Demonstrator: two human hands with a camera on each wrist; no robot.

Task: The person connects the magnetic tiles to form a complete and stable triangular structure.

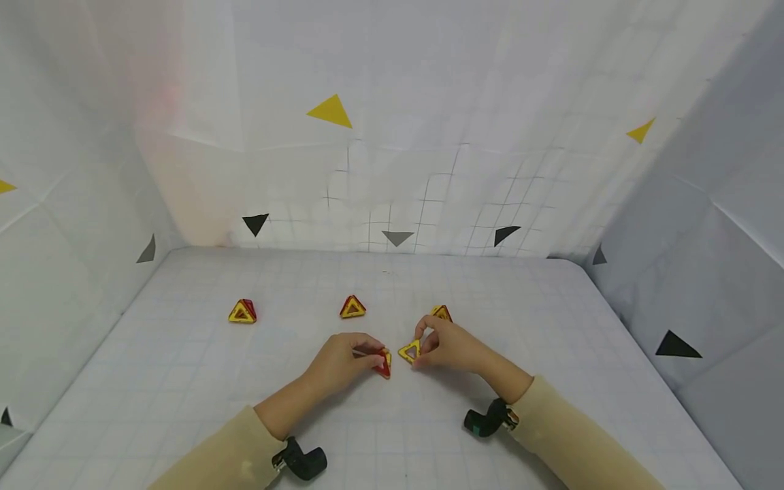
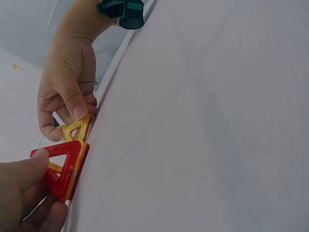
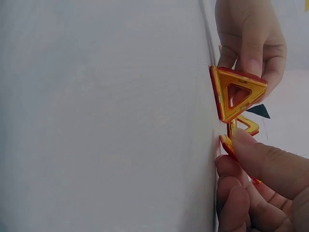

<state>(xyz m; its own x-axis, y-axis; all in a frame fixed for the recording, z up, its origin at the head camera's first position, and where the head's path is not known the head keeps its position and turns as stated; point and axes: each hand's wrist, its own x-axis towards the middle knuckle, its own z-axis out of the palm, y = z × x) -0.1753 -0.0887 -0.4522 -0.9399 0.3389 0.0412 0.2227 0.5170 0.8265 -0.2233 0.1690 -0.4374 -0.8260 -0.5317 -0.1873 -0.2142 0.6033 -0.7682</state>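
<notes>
My left hand [image 1: 344,364] pinches red and yellow triangular magnetic tiles between thumb and fingers; the red tile [image 2: 71,159] faces the thumb, and a yellow tile [image 3: 241,79] shows on the other side. Just to the right, my right hand [image 1: 454,348] pinches a yellow triangular magnetic tile [image 1: 404,354] by its edge. In the head view a narrow gap separates the two held pieces, low over the table. Red also shows beneath the right hand's thumb in the right wrist view.
Behind the hands, three small red-and-yellow tile pyramids stand in a row: a left one [image 1: 242,312], a middle one [image 1: 352,307] and a right one [image 1: 442,312] partly covered by my right hand. The white table [image 1: 392,435] meets cloth walls at the back and sides.
</notes>
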